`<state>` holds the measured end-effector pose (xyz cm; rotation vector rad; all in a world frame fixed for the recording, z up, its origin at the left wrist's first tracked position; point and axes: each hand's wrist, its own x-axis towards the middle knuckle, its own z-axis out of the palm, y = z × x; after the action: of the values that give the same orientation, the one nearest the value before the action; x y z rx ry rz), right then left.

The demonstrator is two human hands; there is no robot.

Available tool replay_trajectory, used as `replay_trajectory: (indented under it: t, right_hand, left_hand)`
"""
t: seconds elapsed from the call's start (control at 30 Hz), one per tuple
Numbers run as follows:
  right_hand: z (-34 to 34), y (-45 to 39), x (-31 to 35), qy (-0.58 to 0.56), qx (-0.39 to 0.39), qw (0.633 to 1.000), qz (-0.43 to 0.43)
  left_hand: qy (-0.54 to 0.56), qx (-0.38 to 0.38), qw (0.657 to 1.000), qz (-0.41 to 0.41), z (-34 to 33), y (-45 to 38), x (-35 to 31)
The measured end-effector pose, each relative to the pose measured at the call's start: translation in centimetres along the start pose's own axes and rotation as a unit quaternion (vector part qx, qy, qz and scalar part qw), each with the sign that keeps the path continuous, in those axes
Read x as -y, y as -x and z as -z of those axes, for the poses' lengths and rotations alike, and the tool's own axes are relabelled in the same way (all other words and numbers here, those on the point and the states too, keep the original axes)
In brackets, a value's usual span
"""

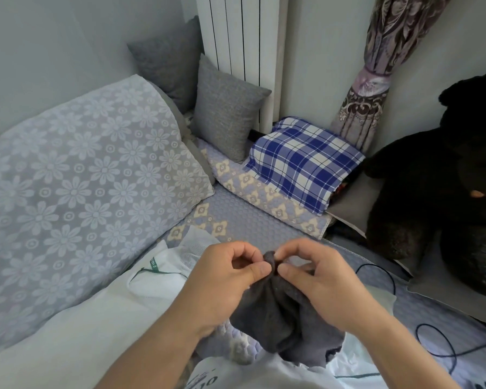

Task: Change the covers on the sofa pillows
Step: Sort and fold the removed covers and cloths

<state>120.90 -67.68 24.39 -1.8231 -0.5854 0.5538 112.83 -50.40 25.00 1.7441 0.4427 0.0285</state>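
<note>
Dark grey cover (pixel 281 313): soft, matte knit-like fabric, bunched to a peak at the top and hanging below in loose folds, ragged at its lower edge. It is held up just above the sofa seat (pixel 253 220), in front of the person.

Left hand (pixel 225 279): fingers curled, thumb and forefinger pinching the left side of the fabric peak. Right hand (pixel 320 276): fingers likewise curled, thumb and forefinger pinching the right side of the same peak. The two thumb tips sit nearly together, with only the gathered cloth between them.

Seat covering: quilted, lilac-blue, with a honeycomb stitch and a cream flower border. White pillow insert (pixel 163 268): smooth, thin fabric with a mesh-like patch and a green-trimmed label, lying on the seat left of the hands.

Large back cushion (pixel 76 186) at left: pale fabric with a raised daisy pattern. Two grey square pillows (pixel 225 116) with a coarse weave stand upright in the corner, against a white ribbed radiator (pixel 236 32). Blue-and-white checked cloth (pixel 303 161), folded flat, lies beside them. Dark plush bear (pixel 446 186) at right. Thin dark cable (pixel 432 341) loops across the seat.
</note>
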Motion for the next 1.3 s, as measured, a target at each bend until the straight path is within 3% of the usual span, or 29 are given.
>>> replay_trajectory:
  t: [0.1, 0.23, 0.33, 0.43, 0.57, 0.7, 0.87, 0.97, 1.07, 1.17, 1.3]
  right_hand:
    - [1.1, -0.3, 0.3, 0.036, 0.000, 0.999, -0.008]
    - [1.7, -0.1, 0.9, 0.029, 0.023, 0.999, 0.024]
    - [2.2, 0.6, 1.4, -0.065, 0.112, 0.992, 0.009]
    - [2.5, 0.8, 1.7, -0.060, 0.167, 0.984, 0.000]
    - [2.4, 0.3, 2.1, 0.060, 0.102, 0.992, 0.035]
    - [1.6, 0.6, 1.9, 0.041, 0.036, 0.998, 0.042]
    - [0.3, 0.9, 1.5, 0.071, 0.007, 0.996, 0.058]
    - [-0.1, 1.1, 1.8, 0.102, -0.010, 0.993, 0.055]
    - [-0.1, 1.5, 2.1, 0.095, -0.007, 0.994, 0.049]
    - [0.1, 1.9, 2.5, 0.079, 0.018, 0.996, 0.043]
    - [2.0, 1.6, 2.7, 0.185, 0.087, 0.979, -0.015]
  left_hand:
    - [-0.052, 0.050, 0.997, -0.038, 1.4, -0.3, -0.5]
    - [-0.058, 0.192, 0.978, -0.053, 3.2, -0.6, -1.4]
    - [0.049, 0.309, 0.950, -0.009, 4.0, -0.6, -2.3]
    - [0.183, 0.353, 0.916, 0.061, 3.8, -0.7, -2.3]
    - [0.305, 0.257, 0.913, 0.086, 2.1, -1.0, -1.1]
    - [0.345, 0.094, 0.934, 0.011, -0.3, 0.2, -0.5]
    - [0.159, 0.074, 0.984, -0.025, -0.9, 1.6, -0.3]
    - [0.090, 0.060, 0.993, -0.039, -0.2, 1.5, -0.6]
    - [0.029, 0.068, 0.996, -0.051, 0.5, 1.4, -0.6]
    - [-0.053, 0.029, 0.995, -0.076, 1.1, 1.4, -0.5]
    - [-0.174, -0.079, 0.958, -0.216, 1.8, 1.5, -1.8]
